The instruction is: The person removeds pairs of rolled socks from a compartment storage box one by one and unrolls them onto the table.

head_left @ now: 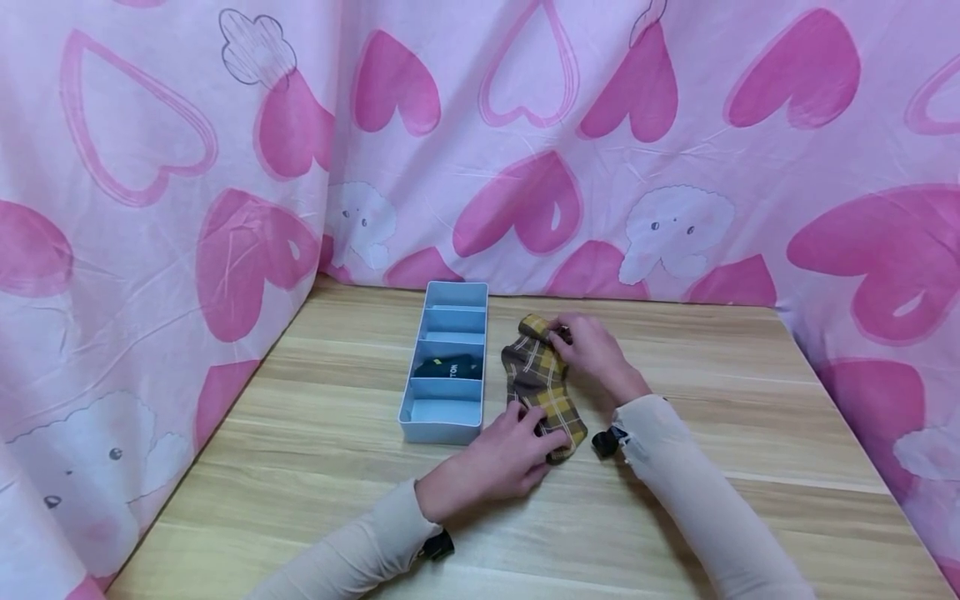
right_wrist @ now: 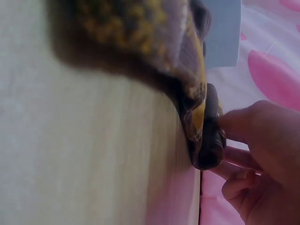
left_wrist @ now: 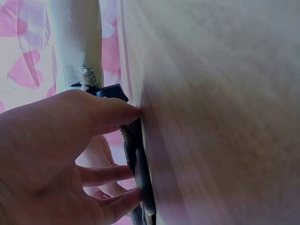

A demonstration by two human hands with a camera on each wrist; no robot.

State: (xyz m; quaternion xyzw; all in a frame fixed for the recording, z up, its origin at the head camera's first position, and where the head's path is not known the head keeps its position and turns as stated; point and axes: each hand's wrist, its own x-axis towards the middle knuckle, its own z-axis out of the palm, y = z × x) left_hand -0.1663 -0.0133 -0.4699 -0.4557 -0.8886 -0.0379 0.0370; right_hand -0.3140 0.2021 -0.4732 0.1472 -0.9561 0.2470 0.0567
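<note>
Two hands work one plaid sock (head_left: 542, 385), which lies flat on the wooden table (head_left: 750, 433) just right of a pale blue divider tray (head_left: 447, 367); the sock runs lengthwise away from the person, its near end under the left hand (head_left: 501, 458) and its far end under the right hand (head_left: 592, 350). The left hand's fingers (left_wrist: 117, 176) lie fairly straight and press the near end down onto the wood, thumb set beside the cloth; nothing is curled round it. The right hand's fingers (right_wrist: 239, 124) bend over the far end and pinch the bunched, rolled edge there, as the right wrist view shows.

By its look the sock is light, soft and limp; it should fold and roll without resistance, but sag or unroll if held at one point only. Its knit is unlikely to slip against skin, though it may slide on the smooth table unless pinned. The best hold seems to be the thick rolled edge beneath the right fingertips, with the flat end kept pressed under the left palm.

Beyond the left hand's fingertips, one compartment of the tray holds a dark rolled sock (head_left: 448, 367); the other compartments show only their pale floors.
</note>
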